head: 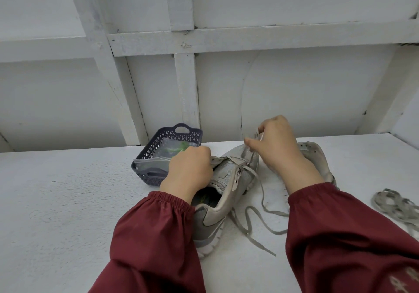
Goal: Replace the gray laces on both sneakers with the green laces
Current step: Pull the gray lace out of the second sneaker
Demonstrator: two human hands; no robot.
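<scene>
Gray mesh sneaker (pixel 226 186) on the rough white worktop (pixel 68 202), its flat gray lace (pixel 256 215) pinched at the toe by the right hand (pixel 276 143). The left hand (pixel 188 168) grips the tongue. Behind: perforated basket (pixel 172 136) holding bagged green laces (pixel 176 148); right: second sneaker (pixel 317 154), loose lace pile (pixel 394 204).

The right hand (pixel 280 147) and sleeve (pixel 340 236) are covering most of the far sneaker (pixel 317 154). The right edge is cutting off the loose lace pile (pixel 394 204). The bag (pixel 163 154) is blurring its green contents.
</scene>
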